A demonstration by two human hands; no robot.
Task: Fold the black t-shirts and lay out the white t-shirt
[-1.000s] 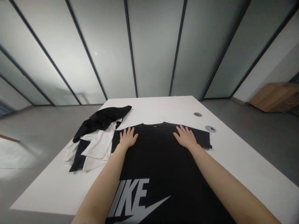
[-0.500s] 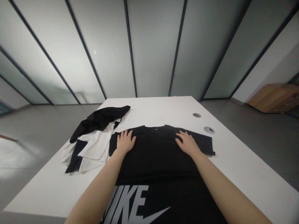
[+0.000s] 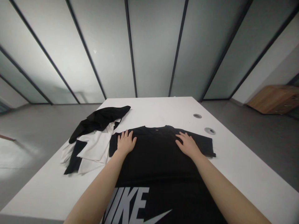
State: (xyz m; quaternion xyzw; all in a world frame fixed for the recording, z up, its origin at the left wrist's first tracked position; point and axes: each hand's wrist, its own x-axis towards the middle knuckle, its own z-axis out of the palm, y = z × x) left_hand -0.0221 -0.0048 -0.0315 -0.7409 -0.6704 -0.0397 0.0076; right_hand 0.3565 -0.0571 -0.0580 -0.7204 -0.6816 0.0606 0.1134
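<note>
A black T-shirt (image 3: 158,158) lies spread face up on the white table, its collar at the far end and a large grey NIKE print and swoosh near me. My left hand (image 3: 125,143) rests flat on the shirt's left shoulder, fingers spread. On the opposite shoulder lies my right hand (image 3: 187,144), open too, with its fingers slightly bent. Both sleeves stick out sideways past my hands. The shirt's lower hem is beyond the bottom of the view, and my left forearm covers part of the lettering.
A loose pile of black and white clothes (image 3: 97,133) sits on the table's left side. Two round cable holes, the nearer one a grommet (image 3: 210,131), are set in the white table (image 3: 235,161) at right. Frosted glass panels stand behind; a wooden cabinet (image 3: 275,99) is at far right.
The shirt has slid slightly toward me, with both hands flat on it. Its collar and print sit lower in view. Between the last two frames almost nothing differs.
</note>
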